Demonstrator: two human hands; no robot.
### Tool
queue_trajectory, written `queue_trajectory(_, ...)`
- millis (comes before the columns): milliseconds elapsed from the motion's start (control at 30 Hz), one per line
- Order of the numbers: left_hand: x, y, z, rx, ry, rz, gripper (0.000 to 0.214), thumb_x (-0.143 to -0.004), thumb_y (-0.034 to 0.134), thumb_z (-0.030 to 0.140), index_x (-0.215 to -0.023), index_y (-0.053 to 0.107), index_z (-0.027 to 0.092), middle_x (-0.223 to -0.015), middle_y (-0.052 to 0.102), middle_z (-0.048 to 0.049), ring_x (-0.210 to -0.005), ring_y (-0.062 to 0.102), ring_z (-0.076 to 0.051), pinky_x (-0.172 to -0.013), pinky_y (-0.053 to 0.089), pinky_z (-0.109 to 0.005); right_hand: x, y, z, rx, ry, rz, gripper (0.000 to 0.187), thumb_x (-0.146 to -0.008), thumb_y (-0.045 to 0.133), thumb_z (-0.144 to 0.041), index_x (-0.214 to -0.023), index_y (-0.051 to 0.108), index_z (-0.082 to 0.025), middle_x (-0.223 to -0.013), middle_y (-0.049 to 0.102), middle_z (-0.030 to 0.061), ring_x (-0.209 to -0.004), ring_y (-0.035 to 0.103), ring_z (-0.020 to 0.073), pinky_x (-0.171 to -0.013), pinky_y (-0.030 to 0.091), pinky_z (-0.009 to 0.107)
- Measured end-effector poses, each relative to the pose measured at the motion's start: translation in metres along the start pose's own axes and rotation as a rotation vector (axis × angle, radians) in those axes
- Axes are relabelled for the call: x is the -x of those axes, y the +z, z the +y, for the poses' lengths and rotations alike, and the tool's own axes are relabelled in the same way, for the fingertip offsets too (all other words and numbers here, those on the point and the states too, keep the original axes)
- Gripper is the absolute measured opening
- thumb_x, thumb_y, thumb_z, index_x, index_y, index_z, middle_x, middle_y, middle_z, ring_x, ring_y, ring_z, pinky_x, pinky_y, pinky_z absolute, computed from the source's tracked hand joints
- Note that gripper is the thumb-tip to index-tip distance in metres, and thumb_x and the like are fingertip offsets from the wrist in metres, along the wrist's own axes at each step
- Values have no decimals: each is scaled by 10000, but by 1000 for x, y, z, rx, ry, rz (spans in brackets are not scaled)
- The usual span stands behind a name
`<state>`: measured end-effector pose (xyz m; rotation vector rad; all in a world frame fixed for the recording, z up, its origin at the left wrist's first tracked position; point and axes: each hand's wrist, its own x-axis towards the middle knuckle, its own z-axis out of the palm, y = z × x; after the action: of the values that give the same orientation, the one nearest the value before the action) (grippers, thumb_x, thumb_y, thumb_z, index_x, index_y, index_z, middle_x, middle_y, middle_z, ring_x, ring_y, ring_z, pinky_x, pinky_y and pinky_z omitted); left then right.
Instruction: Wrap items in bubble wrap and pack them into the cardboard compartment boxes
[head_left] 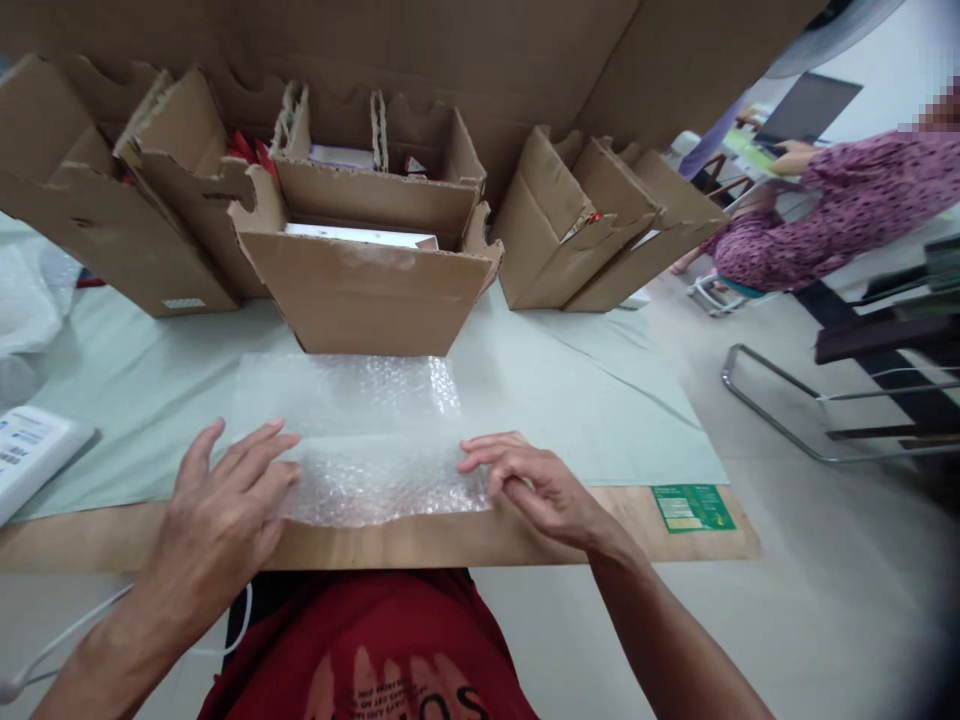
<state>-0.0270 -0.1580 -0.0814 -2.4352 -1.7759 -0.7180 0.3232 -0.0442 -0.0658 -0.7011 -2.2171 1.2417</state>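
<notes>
A clear sheet of bubble wrap [382, 475] lies flat on the table in front of me, its near edge over the bare wooden strip. My left hand [232, 490] rests at the wrap's left side, fingers spread and fingertips on its edge. At the opposite side, my right hand [544, 490] has its fingers bent and its thumb drawn in against them, at the wrap's right edge. The grip seems to take in that edge, though the contact is partly hidden by the fingers.
Just beyond the wrap stands a cardboard bin [375, 300] with a white box inside. More cardboard bins [577, 230] line the back. A white labelled box [41, 455] lies at left, a green card [691, 508] at the right front corner. A person in purple clothing [825, 215] sits at right.
</notes>
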Motion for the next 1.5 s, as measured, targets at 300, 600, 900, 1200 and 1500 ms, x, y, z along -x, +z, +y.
queue_trajectory(300,3,9,8,-93,-148,-135,590,-1034,345,502,-1506,449,164,-1598,446,-201,-1472,432,-371,-1195,301,-596,-23,18,-7,266,45,75,331,-1022,529,-253,-1344,607,-253,-1431,631,93,-1376,548,242,-1161,441,517)
queue_trajectory(600,-9,73,-2,-260,-158,-224,658,-1036,298,479,-1516,427,47,-1617,393,-253,-1530,330,-390,-1235,209,-598,-80,91,34,826,-10,-234,590,-1038,525,-432,-1540,425,-139,-1663,357,134,-1559,286,288,-1266,272,502)
queue_trajectory(900,-15,56,-5,-216,-239,-140,657,-1040,279,487,-1533,400,69,-1655,320,-250,-1567,246,-377,-1251,149,-606,-56,55,21,898,199,-32,524,-1061,441,-399,-1521,470,-150,-1613,436,155,-1513,364,319,-1196,342,522)
queue_trajectory(1200,-31,67,-21,-243,-217,-295,618,-1038,338,462,-1543,421,115,-1660,328,-221,-1558,253,-407,-1226,194,-644,-69,47,51,909,128,-68,503,-1048,484,-393,-1490,514,-156,-1604,455,145,-1491,399,315,-1200,322,555)
queue_trajectory(1500,-3,50,6,-90,-86,-294,612,-1037,320,561,-1504,486,201,-1639,391,-179,-1556,276,-374,-1231,202,-641,19,22,23,749,-31,-181,477,-930,542,-122,-1393,611,-207,-1524,558,124,-1441,479,296,-1086,456,513)
